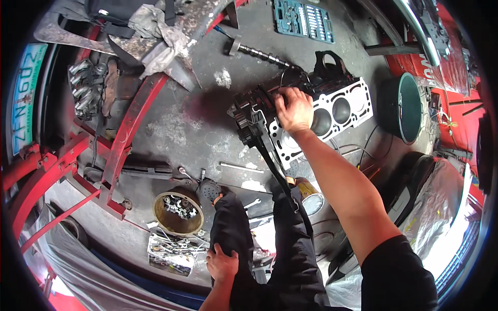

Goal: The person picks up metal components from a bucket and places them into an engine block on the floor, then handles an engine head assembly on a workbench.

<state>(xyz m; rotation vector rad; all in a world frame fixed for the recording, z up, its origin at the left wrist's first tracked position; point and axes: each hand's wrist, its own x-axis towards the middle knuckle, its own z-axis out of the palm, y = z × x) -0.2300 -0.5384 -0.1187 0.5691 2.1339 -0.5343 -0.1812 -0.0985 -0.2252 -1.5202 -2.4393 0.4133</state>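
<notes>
Engine block (351, 123) stands just right of the middle of the scene, ahead of your feet, its pale, flat top face bare and tilted up toward you; what it rests on is hidden. Your right hand (294, 111) lies over that face toward its left end, fingers bent across the dark far edge; whether they pinch a small part, you cannot tell from this view. Your left hand (223, 263) is slack and holds nothing visible, resting on your left thigh. As a judgement, the work looks partway through: no cover sits over the cylinders, of which the two middle openings look dark and the two end ones pale. A lobed metal shaft (264, 54) lies apart on the far floor, and small metal parts (180, 206) fill a round tub (168, 224) at the near left. Dark gear-like pieces (249, 129) remain at the block's left end, so it is not bare all over. A wrench (252, 203) lies on the floor near your feet, and the teal socket case (307, 26) is spread wide at the far side.
</notes>
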